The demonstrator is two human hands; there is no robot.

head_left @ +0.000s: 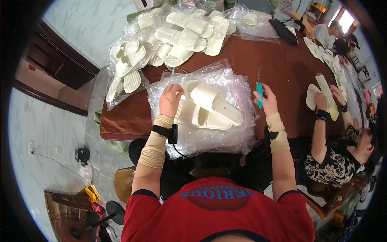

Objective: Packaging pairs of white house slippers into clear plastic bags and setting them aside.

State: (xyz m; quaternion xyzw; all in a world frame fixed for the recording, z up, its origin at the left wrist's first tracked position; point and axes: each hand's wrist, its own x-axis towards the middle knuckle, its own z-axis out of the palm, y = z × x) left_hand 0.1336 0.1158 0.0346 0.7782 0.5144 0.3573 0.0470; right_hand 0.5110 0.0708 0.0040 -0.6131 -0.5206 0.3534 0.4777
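Observation:
A pair of cream-white slide slippers [219,108] lies overlapping on a stack of clear plastic bags [238,86] on the table before me. Beside the slippers' left edge is my left hand [171,99], its fingers pressed together. Whatever those fingers hold, if anything, is too small to make out. My right hand [267,99], right of the bag stack, is closed around small teal-handled scissors [259,95]. Their thin metal points aim away from me, toward the table's far side.
Bagged white slippers [177,38] are heaped at the far left of the brown-covered table [290,72]. A co-worker [332,165] at the right handles white slippers [311,97]. More slippers [328,60] line the far right. A black pouch [283,32] lies at the back.

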